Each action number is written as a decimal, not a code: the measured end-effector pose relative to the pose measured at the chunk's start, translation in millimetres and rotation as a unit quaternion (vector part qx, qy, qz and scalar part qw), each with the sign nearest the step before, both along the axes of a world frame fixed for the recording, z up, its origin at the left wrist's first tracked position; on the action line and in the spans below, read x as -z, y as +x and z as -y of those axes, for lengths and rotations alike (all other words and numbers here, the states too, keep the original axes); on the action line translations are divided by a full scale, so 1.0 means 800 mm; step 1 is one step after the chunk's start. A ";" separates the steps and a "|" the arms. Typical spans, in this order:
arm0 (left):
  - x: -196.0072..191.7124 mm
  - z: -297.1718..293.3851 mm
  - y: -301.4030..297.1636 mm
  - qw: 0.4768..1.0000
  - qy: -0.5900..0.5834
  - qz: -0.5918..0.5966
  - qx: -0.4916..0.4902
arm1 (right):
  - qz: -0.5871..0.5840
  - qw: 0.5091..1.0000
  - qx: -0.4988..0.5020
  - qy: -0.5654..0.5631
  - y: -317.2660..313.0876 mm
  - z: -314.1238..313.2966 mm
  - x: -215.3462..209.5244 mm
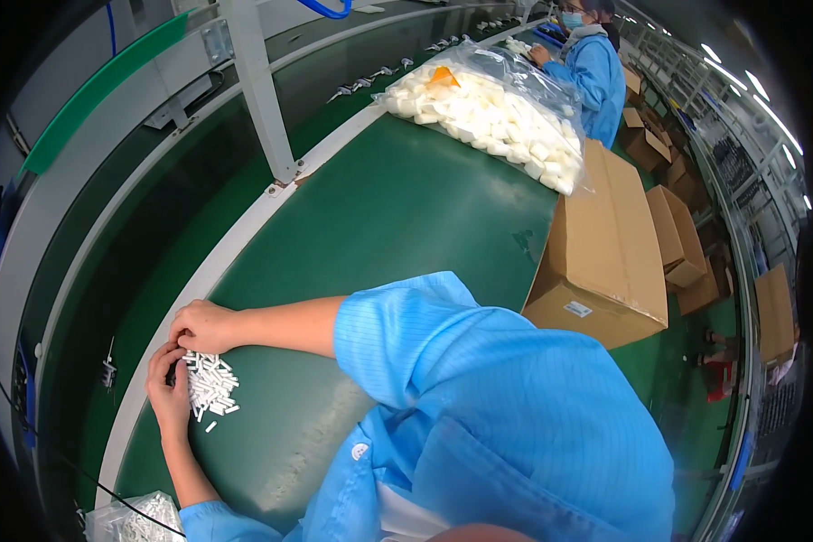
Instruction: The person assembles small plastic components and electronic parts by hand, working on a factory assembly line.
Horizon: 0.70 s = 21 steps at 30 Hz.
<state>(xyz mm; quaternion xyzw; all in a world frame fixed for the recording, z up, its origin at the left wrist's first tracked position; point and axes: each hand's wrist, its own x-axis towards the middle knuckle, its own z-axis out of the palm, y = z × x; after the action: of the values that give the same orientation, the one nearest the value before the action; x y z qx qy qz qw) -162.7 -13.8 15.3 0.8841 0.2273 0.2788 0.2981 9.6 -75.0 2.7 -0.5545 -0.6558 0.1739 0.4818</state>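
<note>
At the left edge of the green tabletop (352, 226), both hands meet beside a heap of small white cylindrical pieces (213, 387). My right hand (204, 327) lies at the far side of the heap, its fingers bent and pressed together. My left hand (166, 387) curves along the heap's left side, its fingertips drawn in against those of the right. Whatever is between the fingers is hidden or too small to make out. One white piece lies a little apart from the heap, on the near side.
A clear bag of white blocks (492, 117) lies at the far end, near a cardboard box (601, 244). Another bag of small white pieces (135, 519) sits lower left. Beyond the white rail, a green conveyor (122, 271) carries metal parts. A masked co-worker in blue (594, 81) works at back.
</note>
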 end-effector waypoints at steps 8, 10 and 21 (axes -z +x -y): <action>-0.005 0.008 0.006 1.000 0.016 0.016 -0.001 | -0.003 1.000 0.005 0.014 0.002 0.003 0.002; 0.000 0.001 0.003 0.999 -0.020 0.035 0.000 | -0.007 1.000 -0.001 0.012 0.002 0.004 0.001; 0.026 -0.028 -0.009 0.979 -0.171 0.108 0.006 | -0.034 0.992 -0.063 0.099 -0.007 0.007 -0.003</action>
<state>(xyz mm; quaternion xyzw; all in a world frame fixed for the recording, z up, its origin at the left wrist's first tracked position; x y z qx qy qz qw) -170.1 8.3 -5.4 0.7861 0.2331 0.3274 0.4696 4.3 -80.8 5.2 -0.4553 -0.6867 0.1571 0.5445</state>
